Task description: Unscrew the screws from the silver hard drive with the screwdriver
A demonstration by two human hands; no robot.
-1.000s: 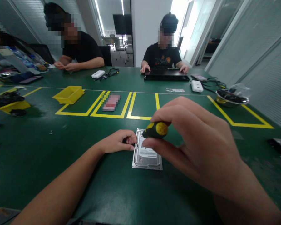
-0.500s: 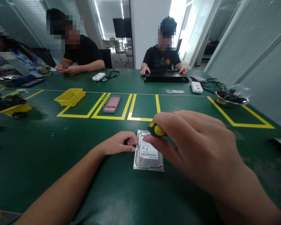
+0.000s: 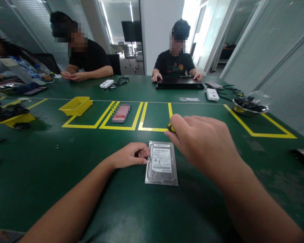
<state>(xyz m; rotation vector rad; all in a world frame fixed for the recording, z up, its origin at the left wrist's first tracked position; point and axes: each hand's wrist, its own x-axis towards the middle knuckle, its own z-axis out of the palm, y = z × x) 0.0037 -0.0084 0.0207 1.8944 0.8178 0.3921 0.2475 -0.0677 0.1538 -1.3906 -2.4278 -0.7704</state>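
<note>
A silver hard drive (image 3: pixel 162 177) lies flat on the green table, its white label facing up. Against its left edge, my left hand (image 3: pixel 131 155) has curled fingers and thumb touching the metal and steadying it. My right hand (image 3: pixel 202 145) is raised beyond the drive's upper right corner, wrapped around a screwdriver (image 3: pixel 170 128). Only the rounded yellow-and-black end of its handle shows; the shaft and tip are hidden by the hand.
Yellow tape outlines cross the table. Beyond are a yellow bin (image 3: pixel 77 107), a pink blurred item (image 3: pixel 121 113) and a metal bowl (image 3: pixel 250 107) of dark parts. A loaded yellow bin (image 3: pixel 21 118) stands left. Across the table, a person handles a black panel (image 3: pixel 179 83).
My right hand with the screwdriver has moved up and away from over the hard drive, uncovering its label. My left hand and the drive stay put.
</note>
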